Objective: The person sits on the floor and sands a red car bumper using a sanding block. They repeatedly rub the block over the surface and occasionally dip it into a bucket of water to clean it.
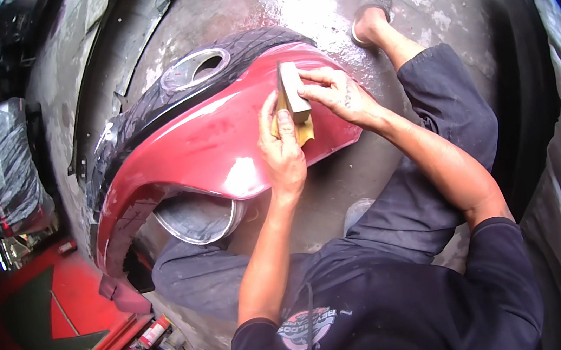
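Note:
A pale sanding block [294,87] stands on edge between my hands, above a red curved body panel [211,131] that looks like a car fender. Yellow sandpaper [305,132] shows at the block's lower end and along its left side. With thumb and fingers, my left hand [282,150] grips the paper against the block from the left. My right hand [341,96] pinches the block's upper right side with thumb and fingertips. Dull patches mark the panel's otherwise glossy red face.
Under the panel's near edge stands a grey bucket [203,219]. A dark patterned part with a round opening [196,69] lies along its far side. Left are a plastic-wrapped part [7,168] and a red surface [89,285] with cans and tools. My legs flank the panel.

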The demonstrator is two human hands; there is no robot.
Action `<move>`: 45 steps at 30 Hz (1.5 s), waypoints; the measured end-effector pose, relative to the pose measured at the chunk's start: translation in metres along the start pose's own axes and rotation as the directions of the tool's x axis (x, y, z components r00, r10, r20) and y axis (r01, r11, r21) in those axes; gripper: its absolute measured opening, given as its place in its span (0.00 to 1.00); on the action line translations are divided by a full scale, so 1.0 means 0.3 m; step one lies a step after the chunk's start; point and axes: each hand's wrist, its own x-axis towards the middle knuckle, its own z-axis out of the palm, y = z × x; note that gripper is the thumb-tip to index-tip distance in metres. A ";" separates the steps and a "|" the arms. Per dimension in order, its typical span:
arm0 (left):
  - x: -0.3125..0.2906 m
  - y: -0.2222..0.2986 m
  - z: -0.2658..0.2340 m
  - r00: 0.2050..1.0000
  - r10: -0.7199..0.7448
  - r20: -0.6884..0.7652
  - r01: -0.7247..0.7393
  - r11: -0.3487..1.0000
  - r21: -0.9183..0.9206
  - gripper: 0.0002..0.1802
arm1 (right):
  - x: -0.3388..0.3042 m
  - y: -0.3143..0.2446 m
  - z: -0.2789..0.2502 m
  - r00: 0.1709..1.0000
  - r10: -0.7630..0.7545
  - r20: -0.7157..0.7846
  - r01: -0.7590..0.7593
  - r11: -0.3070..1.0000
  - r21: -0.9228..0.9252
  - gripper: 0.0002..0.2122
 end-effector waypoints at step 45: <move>0.098 -0.079 0.060 0.983 -0.178 0.035 0.166 0.800 -0.577 0.29 | -0.056 0.037 0.108 0.798 -0.566 -0.208 0.409 0.761 -0.503 0.32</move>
